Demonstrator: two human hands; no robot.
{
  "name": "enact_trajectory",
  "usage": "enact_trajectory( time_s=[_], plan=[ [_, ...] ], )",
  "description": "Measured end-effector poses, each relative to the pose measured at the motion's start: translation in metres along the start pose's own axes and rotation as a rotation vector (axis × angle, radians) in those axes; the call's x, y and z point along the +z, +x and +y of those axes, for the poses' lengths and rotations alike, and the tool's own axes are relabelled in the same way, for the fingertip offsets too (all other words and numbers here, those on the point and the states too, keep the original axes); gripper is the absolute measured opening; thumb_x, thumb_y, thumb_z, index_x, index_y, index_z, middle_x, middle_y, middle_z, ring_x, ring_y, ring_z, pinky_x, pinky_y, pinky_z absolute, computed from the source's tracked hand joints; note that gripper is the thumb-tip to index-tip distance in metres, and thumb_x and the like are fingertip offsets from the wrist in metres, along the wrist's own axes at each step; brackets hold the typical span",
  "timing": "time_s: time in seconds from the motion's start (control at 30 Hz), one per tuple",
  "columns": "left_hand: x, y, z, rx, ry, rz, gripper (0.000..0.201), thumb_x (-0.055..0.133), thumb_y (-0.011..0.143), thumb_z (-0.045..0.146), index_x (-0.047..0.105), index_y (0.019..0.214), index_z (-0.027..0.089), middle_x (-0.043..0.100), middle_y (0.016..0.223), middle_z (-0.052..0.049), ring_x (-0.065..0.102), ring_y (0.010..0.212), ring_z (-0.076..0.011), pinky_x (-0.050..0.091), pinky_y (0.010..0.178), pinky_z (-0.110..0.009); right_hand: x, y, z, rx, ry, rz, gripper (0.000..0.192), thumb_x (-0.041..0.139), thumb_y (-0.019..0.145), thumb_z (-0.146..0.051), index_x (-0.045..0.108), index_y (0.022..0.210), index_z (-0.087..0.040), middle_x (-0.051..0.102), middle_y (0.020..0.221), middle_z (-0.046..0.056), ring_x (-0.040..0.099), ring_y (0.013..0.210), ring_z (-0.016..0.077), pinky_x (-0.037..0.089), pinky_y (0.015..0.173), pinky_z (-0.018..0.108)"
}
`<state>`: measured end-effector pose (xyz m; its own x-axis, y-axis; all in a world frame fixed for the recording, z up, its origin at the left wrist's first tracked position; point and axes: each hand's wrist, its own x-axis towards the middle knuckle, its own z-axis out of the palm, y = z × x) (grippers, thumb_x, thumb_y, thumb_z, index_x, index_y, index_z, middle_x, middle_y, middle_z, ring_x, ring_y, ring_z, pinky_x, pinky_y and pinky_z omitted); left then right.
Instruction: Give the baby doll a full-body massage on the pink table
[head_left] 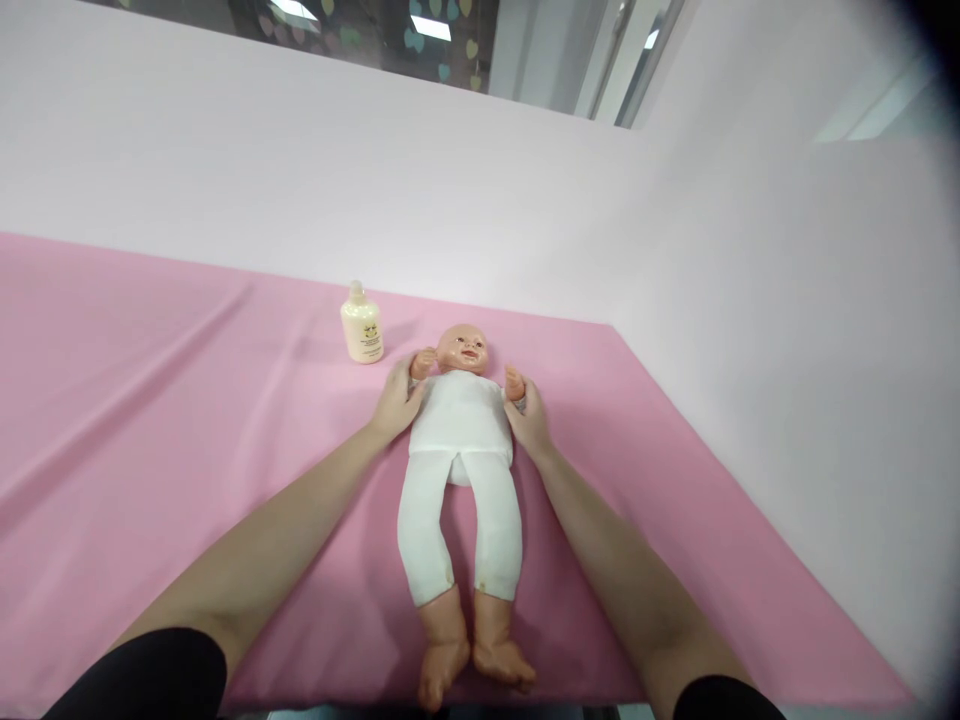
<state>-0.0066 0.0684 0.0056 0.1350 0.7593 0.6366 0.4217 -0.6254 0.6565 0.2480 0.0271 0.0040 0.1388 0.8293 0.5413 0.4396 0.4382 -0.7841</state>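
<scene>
A baby doll (461, 440) in a white bodysuit lies face up on a pink cloth (150, 400), head away from me, bare feet near the front edge. My left hand (396, 400) clasps the doll's raised arm on the left side. My right hand (529, 418) clasps the doll's other arm on the right side. Both of the doll's hands point up by its head.
A small cream lotion bottle (361, 325) stands upright on the cloth just left of the doll's head. A pale pink wall (480, 200) runs behind the table and along the right. The cloth's front edge lies by the doll's feet.
</scene>
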Motion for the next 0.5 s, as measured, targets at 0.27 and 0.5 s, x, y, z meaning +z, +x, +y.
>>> enact_trajectory(
  time_s=[0.27, 0.5],
  plan=[
    [0.0, 0.006, -0.026, -0.351, -0.316, 0.351, 0.047, 0.051, 0.089, 0.026, 0.032, 0.132, 0.028, 0.048, 0.138, -0.01, 0.046, 0.13, -0.0196, 0.038, 0.111, -0.039, -0.006, 0.012, 0.022, 0.258, 0.267, 0.336, 0.066, 0.049, 0.08, -0.033, 0.031, 0.143, -0.019, 0.031, 0.153, 0.011, 0.033, 0.14, 0.0217, 0.029, 0.115, 0.046],
    [-0.002, 0.009, -0.038, -0.573, -0.463, 0.489, 0.035, 0.052, 0.086, 0.026, 0.039, 0.118, 0.028, 0.053, 0.13, -0.007, 0.053, 0.123, -0.0187, 0.043, 0.106, -0.039, -0.01, 0.014, 0.024, 0.332, 0.331, 0.367, 0.069, 0.048, 0.079, -0.03, 0.032, 0.145, -0.02, 0.035, 0.152, 0.008, 0.036, 0.139, 0.0222, 0.03, 0.115, 0.042]
  ],
)
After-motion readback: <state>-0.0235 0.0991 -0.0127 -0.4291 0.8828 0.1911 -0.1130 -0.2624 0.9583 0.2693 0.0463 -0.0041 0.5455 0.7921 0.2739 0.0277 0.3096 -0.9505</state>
